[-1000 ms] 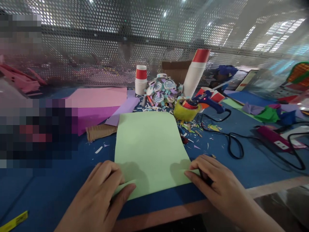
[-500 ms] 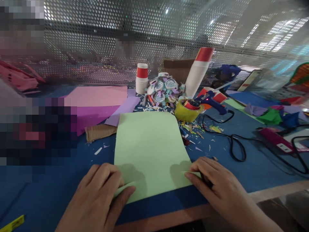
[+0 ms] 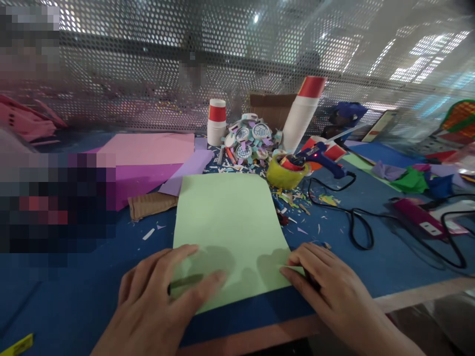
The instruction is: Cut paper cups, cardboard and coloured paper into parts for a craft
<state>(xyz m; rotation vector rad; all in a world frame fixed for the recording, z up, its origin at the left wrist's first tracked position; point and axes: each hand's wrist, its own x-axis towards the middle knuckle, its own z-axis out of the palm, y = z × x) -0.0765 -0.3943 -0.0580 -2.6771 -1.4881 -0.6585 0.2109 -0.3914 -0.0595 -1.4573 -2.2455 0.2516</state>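
Observation:
A light green sheet of paper (image 3: 226, 217) lies flat on the blue tabletop in front of me, its near edge close to the table's front. At its lower left corner my left hand (image 3: 163, 287) is open, thumb and index finger spread apart over the paper; the thumb is slightly blurred. My right hand (image 3: 319, 277) pinches the sheet's right edge near the lower corner, between thumb and fingers, and the paper lifts a little there.
Behind the sheet stand stacked paper cups (image 3: 302, 113) and a pile of round paper cutouts (image 3: 248, 138). A glue gun (image 3: 324, 157) rests by a yellow tape roll (image 3: 287, 173); its cord loops right, near a magenta power strip (image 3: 421, 217). Pink paper (image 3: 152, 148) and cardboard (image 3: 152, 205) lie left.
My left hand has let go of the paper's left edge, and its thumb and index finger have spread apart. My right hand keeps its pinch. The view has shifted slightly.

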